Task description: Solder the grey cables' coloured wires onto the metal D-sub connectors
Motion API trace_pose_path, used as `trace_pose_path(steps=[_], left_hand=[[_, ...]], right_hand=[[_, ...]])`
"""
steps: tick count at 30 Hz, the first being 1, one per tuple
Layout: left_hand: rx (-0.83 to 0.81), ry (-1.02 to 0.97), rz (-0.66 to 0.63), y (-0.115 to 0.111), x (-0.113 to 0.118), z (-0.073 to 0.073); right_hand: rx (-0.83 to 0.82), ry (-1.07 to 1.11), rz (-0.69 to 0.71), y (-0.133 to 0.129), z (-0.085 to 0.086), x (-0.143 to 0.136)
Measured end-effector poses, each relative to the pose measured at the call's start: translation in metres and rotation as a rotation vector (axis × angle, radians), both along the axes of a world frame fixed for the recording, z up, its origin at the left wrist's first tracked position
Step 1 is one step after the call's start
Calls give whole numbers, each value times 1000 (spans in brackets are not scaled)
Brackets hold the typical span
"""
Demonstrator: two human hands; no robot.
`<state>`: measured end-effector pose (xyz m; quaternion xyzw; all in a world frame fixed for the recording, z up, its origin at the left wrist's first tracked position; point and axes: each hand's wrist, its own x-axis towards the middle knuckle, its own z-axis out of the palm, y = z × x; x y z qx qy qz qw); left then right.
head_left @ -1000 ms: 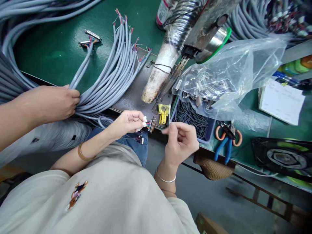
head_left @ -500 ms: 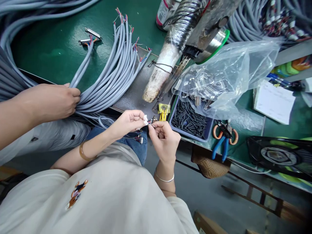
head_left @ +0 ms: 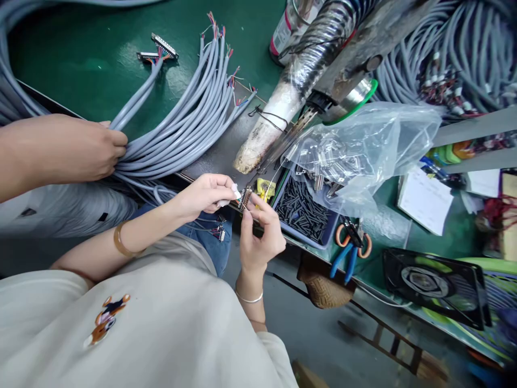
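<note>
My left hand (head_left: 212, 195), with white coverings on the fingertips, pinches the thin coloured wires at the back of a multi-pin connector (head_left: 244, 198). My right hand (head_left: 262, 229) grips the connector's other side between thumb and fingers. Both hands are close together at the table's front edge, over my lap. Below my left hand, more wired connectors (head_left: 218, 233) hang from grey cables beside my jeans. Just beyond the hands lies a yellow tool or clip (head_left: 264, 191) with a yellow sponge-like piece.
At left, a co-worker's hand (head_left: 81, 146) grips grey cables (head_left: 177, 129) with stripped ends. A blue bin (head_left: 278, 207) of black sleeves, a plastic bag (head_left: 388, 145) of metal parts, pliers (head_left: 345, 258), a fan (head_left: 434, 283) and a duct (head_left: 262, 129) lie along the green table.
The connector has turned up into clearer view between my hands, and my right-hand fingers have shifted onto it from a pinch near the wires. The camera view has swung slightly.
</note>
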<state>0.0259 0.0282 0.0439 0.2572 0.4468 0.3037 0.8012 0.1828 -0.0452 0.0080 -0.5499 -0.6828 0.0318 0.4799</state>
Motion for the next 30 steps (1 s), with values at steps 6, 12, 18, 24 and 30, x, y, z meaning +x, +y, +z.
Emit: trace_pose_path(steps=[6,12,18,24,30], left_hand=[[42,1,33,2,3,-2],[64,17,49,2,6,2],[51,17,31,7,6,6],[56,21,18,10,7,8],[69,21,19,10,6,11]], right_hand=[[-10,70,-34,8,-4,-12],[2,60,-40,11,2,-9],[-40,79,-29,14,5,-8],[-58,73,-28,16,6,-6],[-36,84,0,16,11,-5]])
